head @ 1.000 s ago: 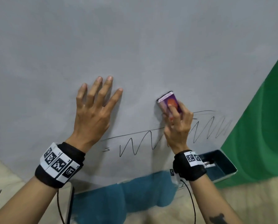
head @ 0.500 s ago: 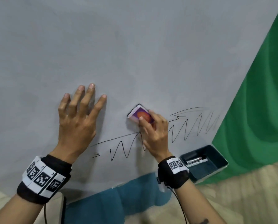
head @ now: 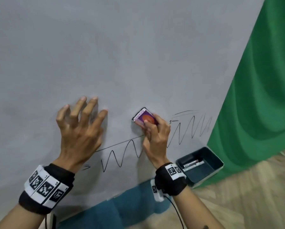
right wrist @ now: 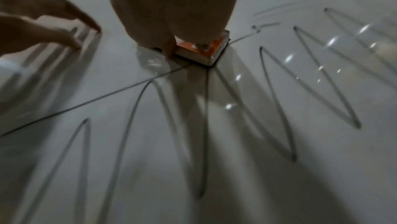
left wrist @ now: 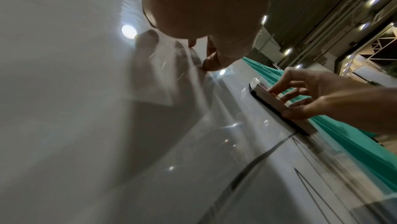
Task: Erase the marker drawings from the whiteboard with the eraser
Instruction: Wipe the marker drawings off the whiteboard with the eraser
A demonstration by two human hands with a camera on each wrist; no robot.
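The whiteboard [head: 138, 55] fills most of the head view. A black zigzag drawing [head: 118, 156] with a straight line above it runs along its lower part and continues to the right [head: 188, 128]. My right hand [head: 152, 129] grips a small eraser [head: 142, 117] with a purple and orange label, flat against the board on the straight line. From the right wrist, the eraser [right wrist: 201, 51] sits at the line's broken end. My left hand [head: 82, 116] rests on arched fingertips on the bare board, left of the eraser [left wrist: 277, 102].
A dark tray [head: 209, 172] holding markers [head: 192, 163] hangs at the board's lower right corner. Green cloth [head: 262, 96] hangs to the right of the board. Blue cloth [head: 121, 210] lies below its bottom edge, over a pale floor.
My right hand slid the eraser leftward along the straight line, leaving a wiped gap to its right. My left hand's palm lifted from flat onto arched fingertips.
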